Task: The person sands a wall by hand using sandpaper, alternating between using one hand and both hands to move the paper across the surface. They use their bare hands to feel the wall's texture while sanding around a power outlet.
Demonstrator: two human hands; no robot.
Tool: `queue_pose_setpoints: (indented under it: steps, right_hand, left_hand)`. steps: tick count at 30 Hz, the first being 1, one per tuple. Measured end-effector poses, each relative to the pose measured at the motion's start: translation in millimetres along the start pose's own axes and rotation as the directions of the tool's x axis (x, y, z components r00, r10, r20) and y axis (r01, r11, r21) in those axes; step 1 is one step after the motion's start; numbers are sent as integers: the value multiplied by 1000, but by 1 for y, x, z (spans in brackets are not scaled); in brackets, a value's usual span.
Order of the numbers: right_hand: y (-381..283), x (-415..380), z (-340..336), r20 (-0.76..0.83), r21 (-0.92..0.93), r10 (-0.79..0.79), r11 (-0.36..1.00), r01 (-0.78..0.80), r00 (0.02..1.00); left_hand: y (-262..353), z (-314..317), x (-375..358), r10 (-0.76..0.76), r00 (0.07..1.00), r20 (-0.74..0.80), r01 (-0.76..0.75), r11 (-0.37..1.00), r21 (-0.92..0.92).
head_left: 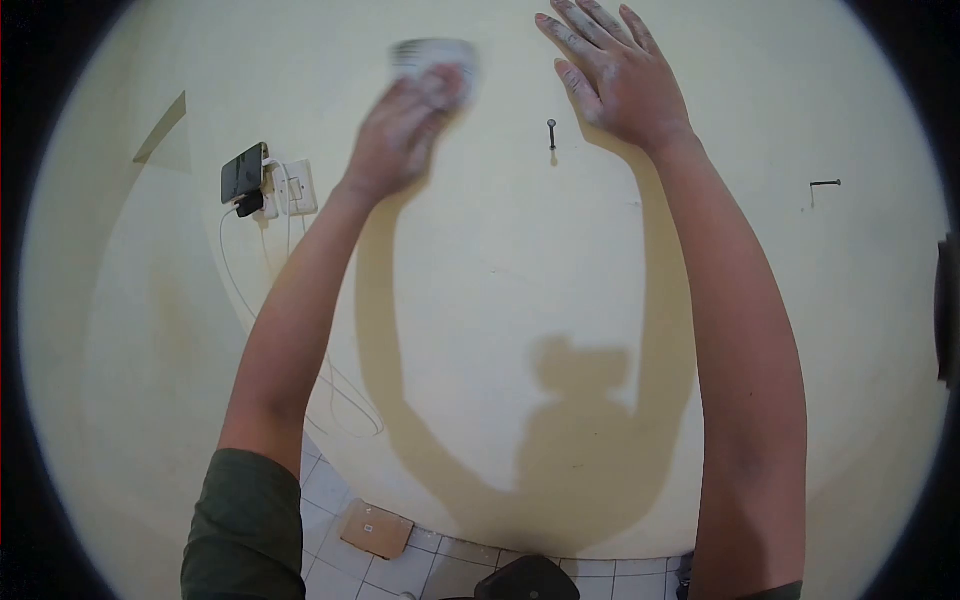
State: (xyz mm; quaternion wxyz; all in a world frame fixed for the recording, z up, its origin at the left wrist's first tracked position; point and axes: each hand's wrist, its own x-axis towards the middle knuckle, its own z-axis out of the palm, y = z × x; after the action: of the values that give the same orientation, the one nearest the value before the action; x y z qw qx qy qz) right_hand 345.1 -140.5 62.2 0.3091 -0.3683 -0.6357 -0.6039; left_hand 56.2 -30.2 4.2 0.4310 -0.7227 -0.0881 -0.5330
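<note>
A pale wall fills most of the view. My left hand is raised against it at the upper left of centre, its fingers pressed on a whitish pad with dark lines along one edge; hand and pad are blurred. What the pad is made of is unclear. To the right, my right hand lies flat on the wall with fingers spread and whitish powder on them. Just below and left of it, a nail or screw sticks out of the wall.
At left, a phone and black plug sit by a wall socket, with white cables hanging down. Another nail juts out at right. A cardboard piece lies on the tiled floor.
</note>
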Motion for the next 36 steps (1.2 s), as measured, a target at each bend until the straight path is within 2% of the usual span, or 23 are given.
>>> queue_pose_setpoints:
  steps: [2,5,6,7,9,10,12,15,16,17,19,22,23,24,25,27,28,29,30,31,32,35,36]
  right_hand:
    - [0,-1,2,-17,-8,-10,1000,10,1000]
    - [-1,-1,0,-7,-14,-2,1000,2,1000]
    - [-4,-1,-3,8,-7,15,1000,-15,1000]
    - [-7,-1,-7,24,-2,28,1000,-28,999]
    - [-5,1,-7,23,5,27,1000,-27,999]
    - [-2,1,-3,8,9,17,1000,-17,1000]
    - [1,0,2,-3,32,2,999,-1,1000]
    - [3,0,1,-12,57,5,998,-5,1000]
    - [1,0,0,-12,61,15,998,-14,1000]
    - [0,0,-2,-12,64,19,998,-18,1000]
    - [2,1,1,-27,49,-10,999,11,1000]
    - [5,-1,5,-28,41,-19,999,20,999]
    - [5,0,5,-30,43,-19,999,21,999]
    - [6,1,1,-14,44,-9,999,10,1000]
    - [3,0,-3,1,47,2,999,-2,1000]
    - [1,1,-2,-9,38,4,999,-3,1000]
    - [2,0,3,-32,22,-7,1000,8,999]
    - [4,0,7,-52,4,-20,1000,20,998]
    - [4,1,7,-36,1,-15,1000,15,999]
    - [4,1,4,-18,-2,-10,1000,10,1000]
    - [4,1,3,-1,-8,-4,1000,4,1000]
    - [3,1,4,0,-13,-12,1000,12,1000]
    - [2,1,3,9,-9,-2,1000,2,1000]
  left_hand:
    - [-40,12,-16,-297,922,-249,267,952,-149]
    - [-55,15,-24,-375,876,-302,419,903,93]
    - [-39,11,-20,-113,977,-181,138,982,132]
    - [-19,-1,-19,28,997,74,-29,999,14]
    - [9,-17,-10,145,956,254,-168,983,70]
    - [-1,-12,-11,-16,997,70,14,999,30]
    - [-33,7,-20,-369,895,-249,343,928,-143]
    - [-45,26,-14,-384,859,-339,435,896,86]
    - [-24,25,-3,-266,940,-214,269,963,-13]
    - [1,25,4,-47,996,-75,46,999,-13]
    - [48,8,20,113,977,180,-113,994,-11]
    - [4,24,15,-99,985,-142,102,995,14]
    - [-18,32,11,-216,920,-327,260,961,96]
    - [-26,26,16,-426,789,-442,505,860,73]
    - [-33,23,21,-614,629,-476,651,751,-107]
    - [-44,13,27,-890,214,-402,798,397,-454]
    - [-35,26,23,-731,532,-426,757,637,-147]
    - [-40,61,11,-291,862,-415,462,788,406]
    - [-2,46,28,-139,968,-207,192,946,262]
    - [23,27,37,55,998,37,-54,998,-26]
    - [46,16,41,151,980,131,-146,988,-49]
    - [5,11,36,11,998,58,-9,999,-36]
    - [-25,22,27,-118,987,-111,116,993,-26]
